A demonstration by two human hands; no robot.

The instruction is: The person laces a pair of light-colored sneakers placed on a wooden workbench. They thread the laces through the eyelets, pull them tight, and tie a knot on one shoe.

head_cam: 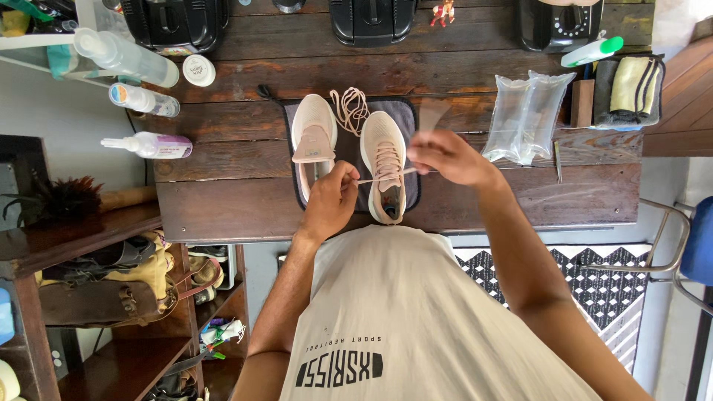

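Observation:
Two pale pink sneakers lie on a dark grey mat (409, 117) on a dark wooden table (520, 197). The right sneaker (384, 152) carries a pink lace (380, 177) stretched sideways across it. My left hand (331, 199) pinches the lace's left end, and my right hand (445, 157) pinches its right end. The left sneaker (313, 137) has no lace and its tongue is folded out. A loose coiled lace (352, 108) lies between the two shoes near their toes.
Spray bottles (148, 145) and a small round tub (198, 70) lie at the table's left. Clear air cushions (526, 115), a brush and a folded cloth (631, 89) sit at the right. Black machines line the far edge. A shelf with bags stands at lower left, a metal chair at right.

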